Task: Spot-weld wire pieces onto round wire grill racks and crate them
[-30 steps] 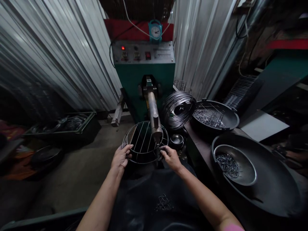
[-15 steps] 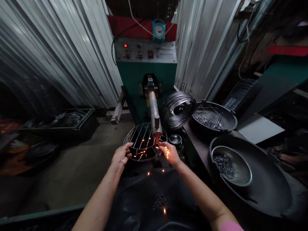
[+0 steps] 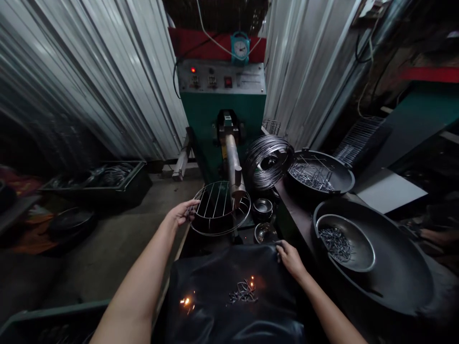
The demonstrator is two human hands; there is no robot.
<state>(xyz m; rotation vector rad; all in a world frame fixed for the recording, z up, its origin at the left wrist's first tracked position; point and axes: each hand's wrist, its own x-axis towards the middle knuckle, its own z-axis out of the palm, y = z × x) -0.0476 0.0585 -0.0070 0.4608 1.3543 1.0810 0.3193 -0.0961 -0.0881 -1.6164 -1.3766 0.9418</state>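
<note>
My left hand [image 3: 184, 211] has its fingers closed on the left rim of a round wire rack [image 3: 211, 218], which has parallel bars across it and a second ring below. The rack sits around the tip of the welding machine's metal arm [image 3: 235, 177]. My right hand [image 3: 289, 258] is closed at the upper right edge of a black leather-like sheet [image 3: 208, 277] and seems to pinch that edge; its fingertips are partly hidden. Short bent wire pieces [image 3: 244, 291] lie on the sheet, with glowing sparks [image 3: 185, 301] near them.
Behind the rack stands the green machine [image 3: 201, 114]. To the right are a wire coil [image 3: 267, 162], a pan of wire parts [image 3: 346, 179], and a large pan [image 3: 401, 267] holding a bowl [image 3: 367, 253] of short wires. Small metal dishes [image 3: 263, 206] stand beside the arm.
My right hand has left the rack and moved down and right to the sheet's edge. Sparks at the arm's tip are gone; some glow on the sheet. My left hand keeps the rack.
</note>
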